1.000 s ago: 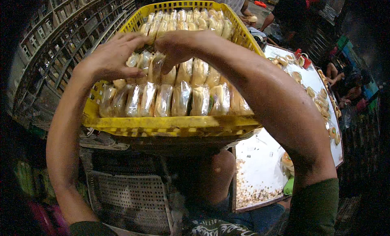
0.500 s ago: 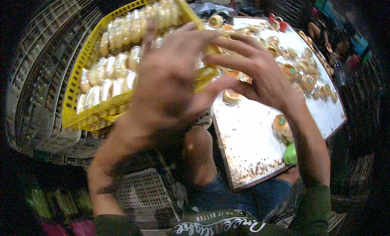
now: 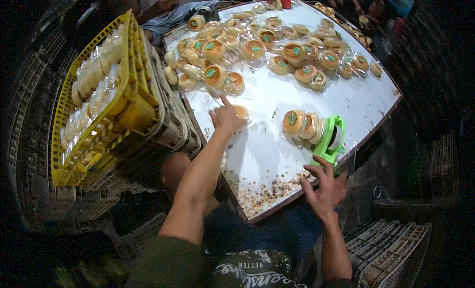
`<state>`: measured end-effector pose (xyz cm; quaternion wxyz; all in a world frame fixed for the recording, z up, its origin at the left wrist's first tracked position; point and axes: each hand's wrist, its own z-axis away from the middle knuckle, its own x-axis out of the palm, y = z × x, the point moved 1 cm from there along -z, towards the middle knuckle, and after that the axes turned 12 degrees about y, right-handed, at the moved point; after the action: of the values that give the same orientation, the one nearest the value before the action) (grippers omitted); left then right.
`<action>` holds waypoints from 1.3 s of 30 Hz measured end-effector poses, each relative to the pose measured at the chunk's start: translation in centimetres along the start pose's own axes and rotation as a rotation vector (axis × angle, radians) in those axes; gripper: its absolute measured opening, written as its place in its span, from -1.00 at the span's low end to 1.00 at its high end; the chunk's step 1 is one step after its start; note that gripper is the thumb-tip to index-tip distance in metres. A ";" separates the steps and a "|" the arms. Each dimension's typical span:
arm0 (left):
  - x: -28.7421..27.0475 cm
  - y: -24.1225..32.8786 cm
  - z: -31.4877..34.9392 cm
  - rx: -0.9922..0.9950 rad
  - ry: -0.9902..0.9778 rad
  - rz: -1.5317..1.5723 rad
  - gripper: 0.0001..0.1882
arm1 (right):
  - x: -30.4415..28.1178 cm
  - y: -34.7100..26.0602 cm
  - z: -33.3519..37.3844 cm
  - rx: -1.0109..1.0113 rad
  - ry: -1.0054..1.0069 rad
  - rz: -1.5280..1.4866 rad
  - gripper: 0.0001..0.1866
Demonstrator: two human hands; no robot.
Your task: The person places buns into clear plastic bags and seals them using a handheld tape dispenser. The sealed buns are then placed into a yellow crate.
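Observation:
My left hand [image 3: 227,118] lies over the white table [image 3: 262,154], its index finger stretched forward and the others partly bent. It is at the edge of a single round bun [image 3: 240,112] in clear wrap, partly covered by the hand. My right hand [image 3: 324,191] is at the near table edge, fingers spread and bent, fingertips at the lower end of a green tape dispenser [image 3: 328,147]; whether they touch it I cannot tell. Next to the dispenser, several buns [image 3: 302,124] stand on edge in a row in clear plastic, the front one bearing a green label.
Many wrapped buns [image 3: 255,49] cover the far half of the table. At left a yellow crate [image 3: 126,97] of packed buns sits on stacked grey crates [image 3: 170,112]. A red mug [image 3: 283,0] stands at the far edge. Other people sit beyond; more crates [image 3: 388,253] lie lower right.
My hands, close together before me near the yellow crate, have parted: the left is down at a bun, the right beside the tape dispenser. The view has swung rightward.

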<state>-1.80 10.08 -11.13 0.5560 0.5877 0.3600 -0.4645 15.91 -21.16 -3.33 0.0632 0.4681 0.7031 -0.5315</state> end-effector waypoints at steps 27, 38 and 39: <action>-8.2 7.3 10.0 0.133 -0.322 1.041 -0.77 | 5.3 -5.7 -8.9 0.404 0.492 -1.036 -0.85; -9.7 8.3 14.9 0.118 -0.240 1.400 -0.80 | 5.8 -7.4 -5.6 -0.041 0.634 -0.206 -0.70; -9.3 8.3 14.8 0.011 -0.274 1.516 -0.78 | 6.1 -7.3 -5.6 -0.241 0.616 -0.045 -0.64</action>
<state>0.93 -4.71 1.10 0.7591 0.6137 -0.2156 -0.0272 9.54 -12.99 0.50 -0.1092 0.5803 0.7573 -0.2791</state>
